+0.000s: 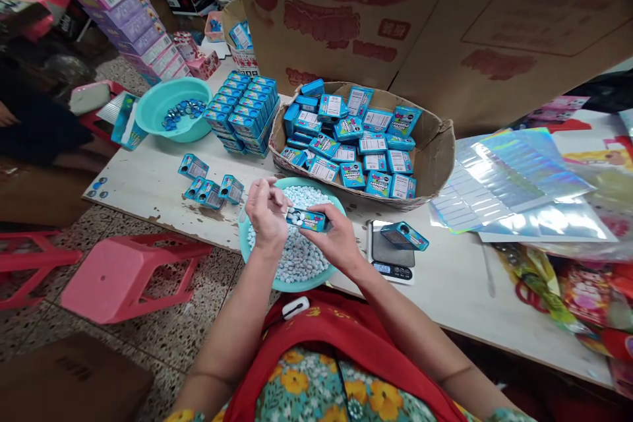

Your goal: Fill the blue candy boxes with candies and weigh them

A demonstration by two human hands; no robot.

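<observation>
My right hand point(339, 236) grips a small blue candy box point(313, 220) between thumb and fingers, held sideways above a turquoise basin point(336, 194). White candies point(295, 216) bunch at the box's left end, against my left hand point(267, 211). That hand is cupped with its fingers curled around some of the candies; its palm is partly hidden. Loose white candies point(301, 260) fill the basin below both hands. On the right, another blue box point(404, 236) lies tilted on a small digital scale point(390, 270) with a lit display.
Behind the basin, a cardboard tray point(435, 171) holds many blue boxes. Stacked blue boxes point(242, 112) and a second turquoise basin point(173, 89) with shiny blue pieces stand left. Several open boxes point(210, 192) lie nearer. Holographic sheets point(509, 178) cover the right side; a pink stool point(113, 277) stands left.
</observation>
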